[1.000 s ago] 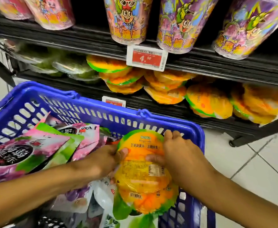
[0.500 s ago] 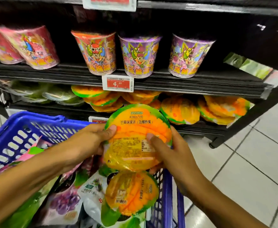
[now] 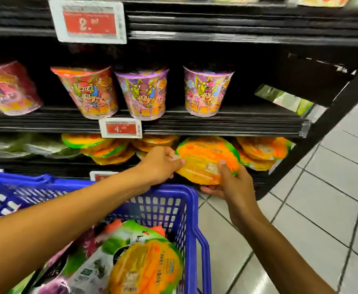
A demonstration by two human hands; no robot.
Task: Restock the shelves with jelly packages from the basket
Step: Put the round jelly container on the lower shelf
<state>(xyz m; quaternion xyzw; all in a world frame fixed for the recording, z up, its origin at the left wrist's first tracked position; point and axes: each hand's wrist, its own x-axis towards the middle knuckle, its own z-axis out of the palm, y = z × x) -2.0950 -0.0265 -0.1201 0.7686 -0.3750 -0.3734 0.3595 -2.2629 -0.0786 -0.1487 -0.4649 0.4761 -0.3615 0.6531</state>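
Observation:
A round orange mango jelly package [image 3: 205,159] with a green rim is held at the mouth of the low black shelf [image 3: 216,127]. My left hand [image 3: 163,164] pinches its left edge. My right hand [image 3: 230,183] grips it from below and the right, thumb on its label. Stacks of the same orange packages [image 3: 258,152] lie on that shelf on both sides of it. The blue basket [image 3: 192,198] sits below my arms with another mango package [image 3: 146,270] and pink, green and white pouches inside.
Cartoon-printed cups [image 3: 206,92] stand on the shelf above, with red price tags [image 3: 120,128] on the shelf edges. Green packages [image 3: 36,145] fill the low shelf's left part. Pale tiled floor [image 3: 322,198] spreads to the right of the black shelf post.
Both hands have carried the mango package up out of the basket and forward to the low shelf's opening. The view has risen, showing more of the upper shelves.

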